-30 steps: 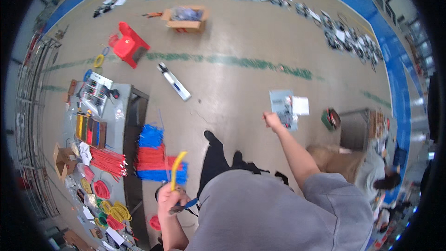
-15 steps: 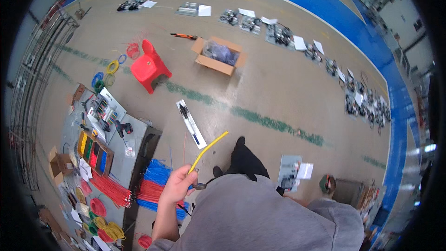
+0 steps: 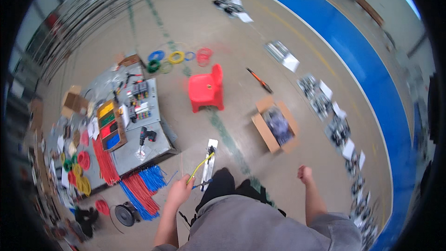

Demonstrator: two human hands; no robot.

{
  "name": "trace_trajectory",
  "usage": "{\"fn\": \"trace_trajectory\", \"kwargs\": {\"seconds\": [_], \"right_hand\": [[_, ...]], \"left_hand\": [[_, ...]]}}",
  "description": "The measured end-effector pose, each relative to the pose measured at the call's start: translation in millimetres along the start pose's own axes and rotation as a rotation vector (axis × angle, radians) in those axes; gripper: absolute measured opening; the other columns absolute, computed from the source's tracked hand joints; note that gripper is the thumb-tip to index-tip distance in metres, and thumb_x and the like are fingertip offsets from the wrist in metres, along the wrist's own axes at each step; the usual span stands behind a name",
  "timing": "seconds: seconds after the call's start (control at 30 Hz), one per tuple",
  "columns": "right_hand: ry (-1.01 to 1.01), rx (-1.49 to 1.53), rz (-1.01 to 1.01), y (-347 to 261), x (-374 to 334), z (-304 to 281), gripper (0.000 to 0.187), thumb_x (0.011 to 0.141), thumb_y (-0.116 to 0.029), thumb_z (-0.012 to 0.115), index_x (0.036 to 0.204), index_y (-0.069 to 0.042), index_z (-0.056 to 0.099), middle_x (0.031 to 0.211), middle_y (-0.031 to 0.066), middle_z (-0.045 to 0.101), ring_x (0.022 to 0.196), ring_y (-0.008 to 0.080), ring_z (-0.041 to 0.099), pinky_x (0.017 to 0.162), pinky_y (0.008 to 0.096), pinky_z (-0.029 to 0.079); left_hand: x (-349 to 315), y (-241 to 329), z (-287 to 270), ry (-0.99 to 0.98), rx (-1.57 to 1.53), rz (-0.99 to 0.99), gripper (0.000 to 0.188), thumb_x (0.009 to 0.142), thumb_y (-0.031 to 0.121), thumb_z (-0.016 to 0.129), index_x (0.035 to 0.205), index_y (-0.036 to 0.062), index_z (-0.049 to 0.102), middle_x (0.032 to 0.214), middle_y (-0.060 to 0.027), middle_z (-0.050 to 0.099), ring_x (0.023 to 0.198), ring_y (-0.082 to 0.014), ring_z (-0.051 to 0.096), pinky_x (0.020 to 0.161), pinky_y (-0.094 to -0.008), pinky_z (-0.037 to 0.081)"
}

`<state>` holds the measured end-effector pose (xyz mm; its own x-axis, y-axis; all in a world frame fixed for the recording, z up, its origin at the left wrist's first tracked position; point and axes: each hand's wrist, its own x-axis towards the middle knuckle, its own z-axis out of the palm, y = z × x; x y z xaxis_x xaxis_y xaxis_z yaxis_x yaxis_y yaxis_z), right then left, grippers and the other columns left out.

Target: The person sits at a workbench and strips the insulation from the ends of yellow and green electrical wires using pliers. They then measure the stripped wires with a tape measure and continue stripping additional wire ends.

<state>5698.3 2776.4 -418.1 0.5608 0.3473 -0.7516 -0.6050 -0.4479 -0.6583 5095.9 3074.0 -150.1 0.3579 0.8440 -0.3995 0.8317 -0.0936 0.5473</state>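
My left hand (image 3: 179, 190) is closed round a short length of yellow cable (image 3: 200, 164) that sticks up and curves away to the right. A hand tool with a blue handle (image 3: 203, 184), seemingly pliers, juts out of the same hand; its grip is hidden by the fingers. Out to the right, my right hand (image 3: 305, 174) hangs with curled fingers and nothing visible in it. Beyond my left hand a long white strip (image 3: 211, 151) with dark parts on it lies on the floor.
To the left stands a grey workbench (image 3: 132, 151) with a drill (image 3: 147, 135), a bin of coloured parts (image 3: 110, 125) and bundles of red and blue wires (image 3: 141, 190). A red chair (image 3: 204, 90) and an open cardboard box (image 3: 275, 125) are ahead. Part sets (image 3: 320, 95) line the right.
My view has turned left, so the bench and chair appear further right. My right hand has come into sight. My left hand still holds the yellow cable and the tool.
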Motion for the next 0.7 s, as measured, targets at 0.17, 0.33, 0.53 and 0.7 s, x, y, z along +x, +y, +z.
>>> {"fn": "trace_trajectory", "kwargs": {"seconds": [0.17, 0.33, 0.53, 0.7], "right_hand": [[-0.307, -0.023, -0.34, -223.6, 89.3, 158.4, 0.016, 0.09, -0.01, 0.041, 0.08, -0.01, 0.054, 0.059, 0.0008, 0.044, 0.048, 0.0154, 0.041, 0.044, 0.0331, 0.033], [-0.272, -0.418, -0.126, -235.4, 150.2, 299.5, 0.028, 0.096, -0.015, 0.038, 0.087, -0.004, 0.062, 0.059, 0.0081, 0.053, 0.044, 0.0231, 0.05, 0.04, 0.039, 0.043], [-1.181, -1.663, -0.87, -228.9, 216.2, 363.2, 0.025, 0.096, -0.015, 0.055, 0.109, -0.006, 0.074, 0.084, 0.0101, 0.065, 0.065, 0.0261, 0.063, 0.058, 0.0488, 0.053], [-0.951, -1.754, -0.095, -252.7, 262.1, 551.6, 0.024, 0.098, -0.023, 0.055, 0.106, -0.006, 0.07, 0.074, 0.0052, 0.054, 0.058, 0.0215, 0.052, 0.054, 0.0436, 0.045]], "left_hand": [[83.7, 3.7, -25.6, 0.053, -0.057, -0.026, 0.033, 0.105, 0.039, 0.057, 0.104, 0.0065, 0.062, 0.085, -0.0283, 0.068, 0.084, -0.0512, 0.066, 0.073, -0.0594, 0.051], [193.9, 30.0, -76.5, 0.034, -0.04, 0.035, 0.034, 0.106, 0.041, 0.054, 0.108, 0.0097, 0.064, 0.084, -0.0262, 0.07, 0.082, -0.0477, 0.069, 0.072, -0.0582, 0.054], [304.0, 44.5, -116.2, 0.114, -0.3, 0.16, 0.034, 0.107, 0.043, 0.052, 0.105, 0.0102, 0.061, 0.082, -0.0222, 0.07, 0.079, -0.0469, 0.069, 0.069, -0.0581, 0.053], [374.1, 16.2, -152.2, 0.229, -0.387, -0.138, 0.034, 0.107, 0.043, 0.053, 0.105, 0.0099, 0.06, 0.085, -0.0226, 0.07, 0.082, -0.0484, 0.067, 0.07, -0.0592, 0.051]]}}
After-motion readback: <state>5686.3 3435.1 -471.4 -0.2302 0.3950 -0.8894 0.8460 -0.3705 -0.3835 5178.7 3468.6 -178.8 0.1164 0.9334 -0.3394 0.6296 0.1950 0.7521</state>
